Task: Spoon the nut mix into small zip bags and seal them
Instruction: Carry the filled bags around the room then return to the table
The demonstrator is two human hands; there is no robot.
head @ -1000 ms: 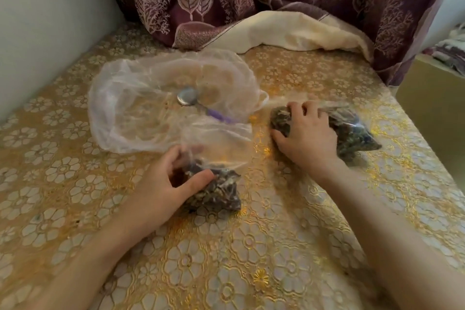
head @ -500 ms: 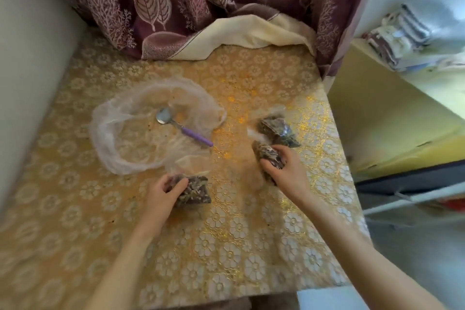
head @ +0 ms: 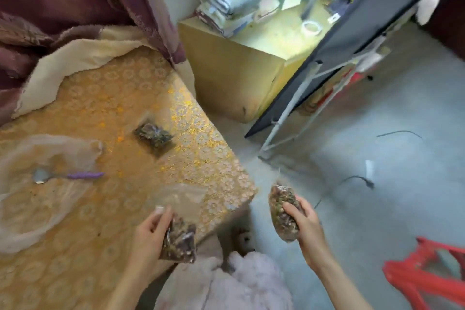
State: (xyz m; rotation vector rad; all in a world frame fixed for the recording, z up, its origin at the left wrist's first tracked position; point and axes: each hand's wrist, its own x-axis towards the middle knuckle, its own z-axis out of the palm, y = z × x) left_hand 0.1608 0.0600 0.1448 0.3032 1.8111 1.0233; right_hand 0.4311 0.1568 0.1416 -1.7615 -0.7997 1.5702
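My left hand (head: 148,231) grips a small zip bag of nut mix (head: 180,241) above the table's near corner; its clear upper part stands up empty. My right hand (head: 303,221) holds a second filled zip bag (head: 281,209) out past the table edge, over the floor. A third filled bag (head: 154,136) lies on the gold flowered tablecloth (head: 120,98). At the left the large clear plastic bag (head: 50,158) lies flat and looks nearly empty, with the purple-handled spoon (head: 68,175) resting on it.
A maroon curtain (head: 63,2) and a cream cloth (head: 75,58) hang at the table's back. To the right are a yellow cabinet (head: 239,78) with stacked papers, a dark panel on a metal frame (head: 352,40), a grey floor and a red plastic stool (head: 427,279).
Both hands lifted their bags off the table. My right hand swung its bag out past the table edge, and the view turned far to the right toward the floor.
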